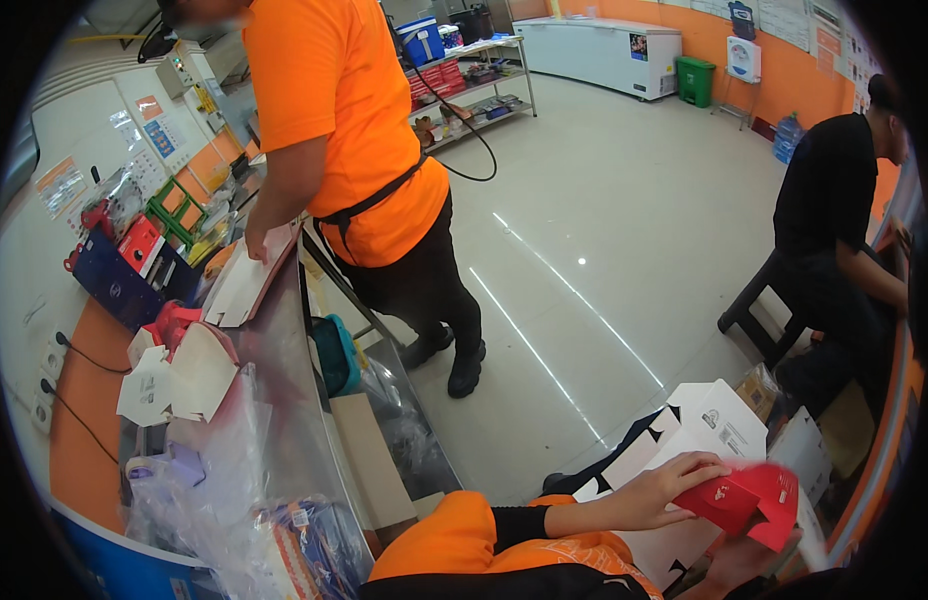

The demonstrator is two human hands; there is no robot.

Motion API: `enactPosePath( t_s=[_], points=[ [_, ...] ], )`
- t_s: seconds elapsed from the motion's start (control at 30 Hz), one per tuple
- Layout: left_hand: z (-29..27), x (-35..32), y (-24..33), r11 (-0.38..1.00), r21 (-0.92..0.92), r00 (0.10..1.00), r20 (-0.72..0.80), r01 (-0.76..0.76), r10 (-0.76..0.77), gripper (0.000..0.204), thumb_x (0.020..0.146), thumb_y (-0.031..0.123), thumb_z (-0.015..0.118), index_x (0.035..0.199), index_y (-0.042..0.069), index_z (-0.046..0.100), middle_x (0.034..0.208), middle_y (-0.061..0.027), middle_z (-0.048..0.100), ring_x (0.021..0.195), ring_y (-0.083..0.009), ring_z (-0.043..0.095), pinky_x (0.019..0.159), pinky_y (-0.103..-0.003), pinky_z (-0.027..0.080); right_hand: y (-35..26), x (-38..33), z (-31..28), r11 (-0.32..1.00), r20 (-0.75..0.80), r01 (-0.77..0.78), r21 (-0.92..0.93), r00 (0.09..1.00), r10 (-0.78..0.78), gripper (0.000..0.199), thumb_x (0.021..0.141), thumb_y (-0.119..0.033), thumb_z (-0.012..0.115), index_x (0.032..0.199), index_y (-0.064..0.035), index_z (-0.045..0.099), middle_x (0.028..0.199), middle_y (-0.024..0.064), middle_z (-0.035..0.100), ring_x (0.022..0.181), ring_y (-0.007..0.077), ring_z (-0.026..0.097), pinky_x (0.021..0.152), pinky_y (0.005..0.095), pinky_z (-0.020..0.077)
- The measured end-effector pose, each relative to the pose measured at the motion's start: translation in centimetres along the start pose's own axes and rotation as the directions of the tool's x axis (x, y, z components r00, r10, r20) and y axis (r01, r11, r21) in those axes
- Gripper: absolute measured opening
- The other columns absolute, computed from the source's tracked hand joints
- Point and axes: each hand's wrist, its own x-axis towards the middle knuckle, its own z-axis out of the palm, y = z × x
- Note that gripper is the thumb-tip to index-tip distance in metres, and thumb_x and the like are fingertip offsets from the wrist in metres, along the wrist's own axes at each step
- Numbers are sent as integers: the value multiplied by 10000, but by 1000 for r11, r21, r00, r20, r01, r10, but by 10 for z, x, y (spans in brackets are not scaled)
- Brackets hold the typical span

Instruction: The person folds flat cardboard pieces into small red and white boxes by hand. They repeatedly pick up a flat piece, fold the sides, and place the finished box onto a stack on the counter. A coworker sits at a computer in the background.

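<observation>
At the lower right, my left hand [668, 494] pinches the edge of a red folding carton [734, 500], thumb below and fingers on top. The carton is partly folded, with flaps standing out, and its right side is blurred. My right hand [736, 562] is under the carton's lower side, closed against it; some of its fingers are hidden or smeared. Beneath my hands, across my lap, lie white flat box blanks [719, 425] with black cut-out edges.
On my left, a metal worktable [284, 350] carries plastic bags [219, 480] and an opened white-and-red box [179, 385]. A standing person in orange [354, 130] handles a flat carton [252, 275] there. Another person in black [824, 190] sits at the right. Shelves [484, 75] stand behind.
</observation>
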Motion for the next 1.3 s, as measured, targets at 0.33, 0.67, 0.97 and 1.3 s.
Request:
enactPosePath(
  t_s=[0.33, 0.67, 0.97, 1.3],
  points=[
    [-13, 3, 17, 959, 265, 965, -208, -101, 159, 683, 717, 163, 752, 1327, 123, 448, 1242, -98, 503, 1126, -280, 512, 858, -338, 516, 12, -11, 26, 799, 43, 146, -584, 988, -149, 384, 900, -133, 591, 1221, 47, 479, 1064, 163, 615, 802, 200, 616, 685, 265, 511],
    [-2, 3, 11, 971, 212, 950, -265, -107, 162, 671, 722, 113, 738, 1327, 92, 448, 1254, -113, 471, 1139, -285, 497, 878, -338, 508, 32, -20, 56, 984, 58, 10, -178, 998, 1, 515, 922, -227, 550, 1328, -1, 326, 1258, 151, 474, 1120, 251, 501, 928, 383, 438],
    [10, 11, 4, 934, -335, 948, -239, 123, -210, 664, 761, 73, 707, 1344, 85, 390, 1201, -100, 454, 1150, -207, 471, 917, -303, 465, 64, -16, 9, 853, 187, 73, -517, 982, 29, 549, 909, -292, 573, 1332, -15, 357, 1290, 139, 458, 1197, 274, 441, 1000, 377, 363],
    [6, 31, -19, 629, -753, 976, 211, 192, -45, 791, 835, 356, 643, 1429, 71, 205, 1353, -143, 368, 1244, -296, 416, 1024, -430, 377, -111, 5, 69, -278, 633, 580, -766, 755, -169, 365, 673, 60, 536, 989, -67, 667, 976, 72, 674, 923, 274, 621, 786, 369, 466]
  ],
)
